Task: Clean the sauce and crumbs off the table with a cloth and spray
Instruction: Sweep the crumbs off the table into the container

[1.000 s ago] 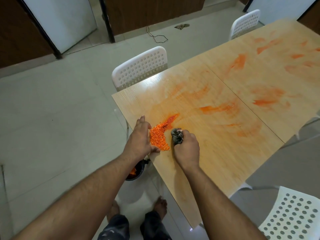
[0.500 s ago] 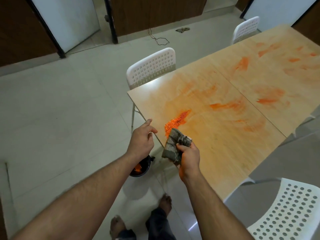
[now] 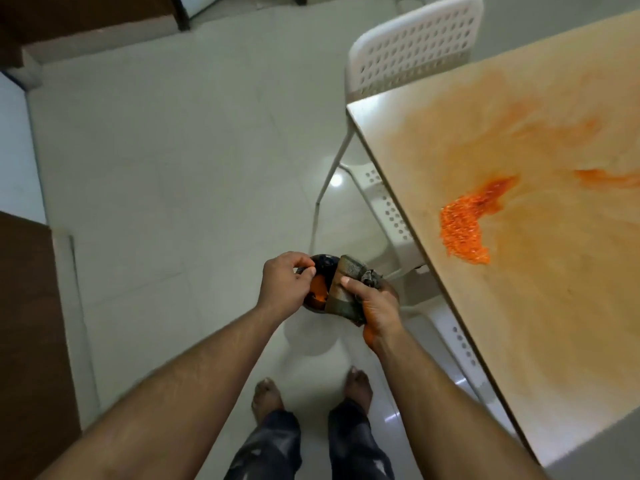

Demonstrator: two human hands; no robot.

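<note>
Both hands have left the table (image 3: 519,306) for the dark bowl (image 3: 320,268) on the floor at 6 o'clock, the right hand (image 3: 375,303) clutching the cloth (image 3: 343,292), the left hand (image 3: 282,284) curled at the rim, seemingly holding nothing; shaking low over the bowl should keep crumbs (image 3: 464,230) contained.

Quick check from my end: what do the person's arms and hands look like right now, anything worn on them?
Both forearms are bare, with no sleeves in view. No gloves, watch, rings or bands show on the left hand or the right hand. The right hand has orange sauce smeared along its heel and wrist.

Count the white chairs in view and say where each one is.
1: the white chair, perforated back and seat, tucked under the table at its far left corner. Others may be hidden beneath the table or out of frame.
</note>
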